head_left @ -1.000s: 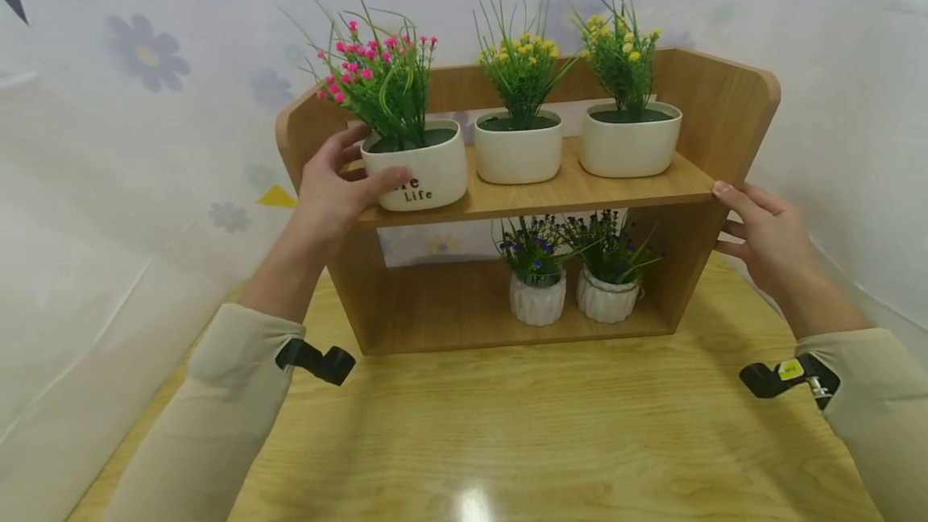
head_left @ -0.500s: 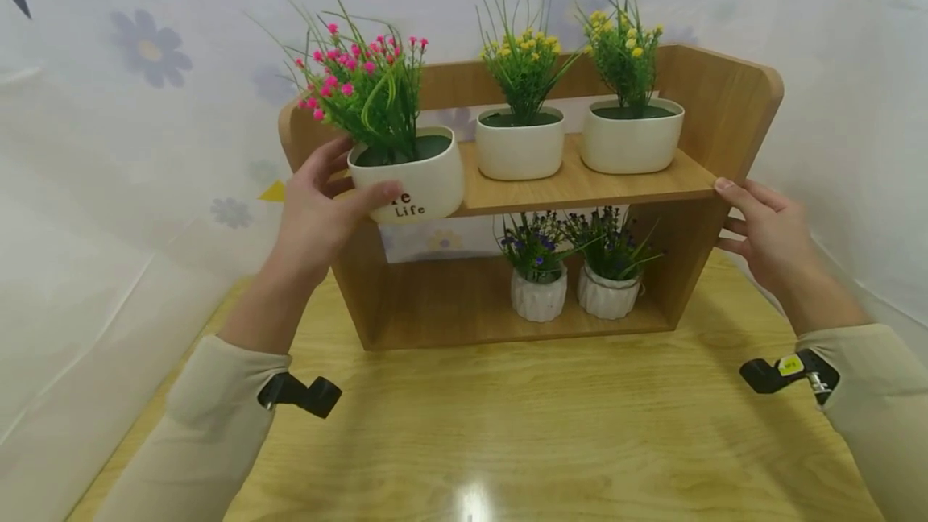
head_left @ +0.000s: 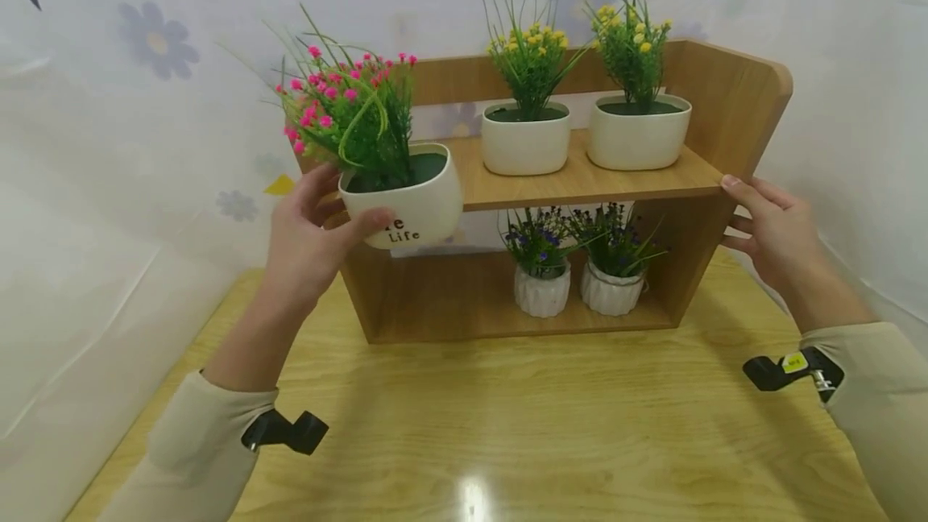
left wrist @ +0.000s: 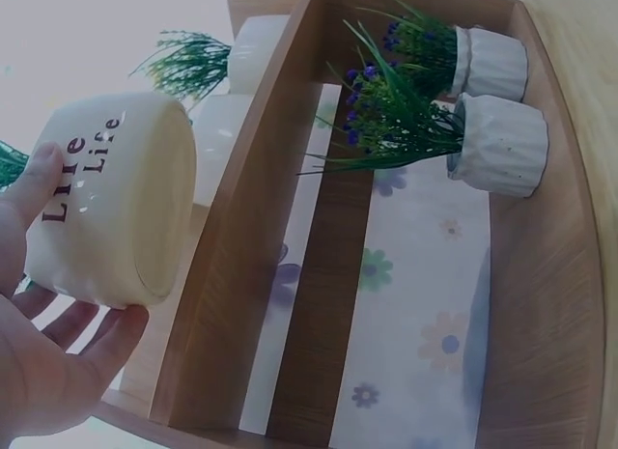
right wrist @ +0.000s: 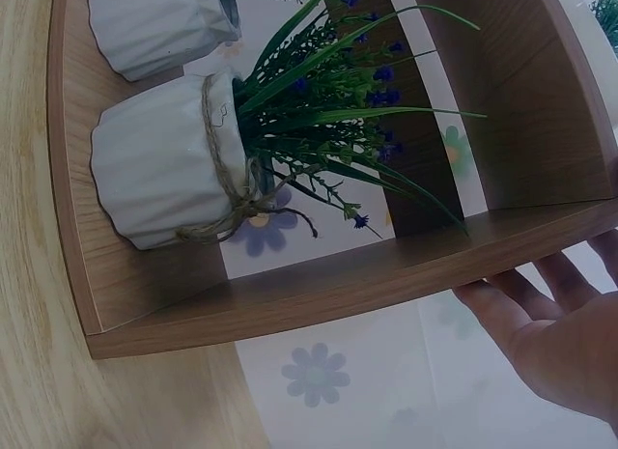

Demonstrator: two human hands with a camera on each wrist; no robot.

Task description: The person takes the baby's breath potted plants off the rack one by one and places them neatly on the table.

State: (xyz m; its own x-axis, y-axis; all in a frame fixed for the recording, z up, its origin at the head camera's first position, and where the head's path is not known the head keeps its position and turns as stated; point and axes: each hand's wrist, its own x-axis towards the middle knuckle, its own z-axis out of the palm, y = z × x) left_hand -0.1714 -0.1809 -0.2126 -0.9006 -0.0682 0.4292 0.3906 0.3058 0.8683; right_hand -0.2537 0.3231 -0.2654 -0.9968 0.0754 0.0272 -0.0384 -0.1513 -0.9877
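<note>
My left hand (head_left: 308, 240) grips a white oval flowerpot (head_left: 406, 212) lettered "Life", thumb across its front and fingers round its side. Pink artificial flowers (head_left: 329, 103) stand in it. The pot tilts a little and is held off the upper board, its underside (left wrist: 166, 203) showing in the left wrist view. At the other end, my right hand (head_left: 779, 236) holds the right side of the wooden shelf (head_left: 739, 111), thumb on the front edge and fingers against the outer face.
Two white pots (head_left: 525, 143) with yellow flowers stand on the upper board. Below, two ribbed white pots (head_left: 542, 292) with purple flowers stand toward the right. The shelf rests on a wood-grain table (head_left: 507, 409); a flower-printed cloth (head_left: 155, 159) hangs behind.
My left hand has lifted the pink-flowered pot off the upper board and drawn it toward me, slightly left and down in view. The right hand keeps its hold on the shelf.
</note>
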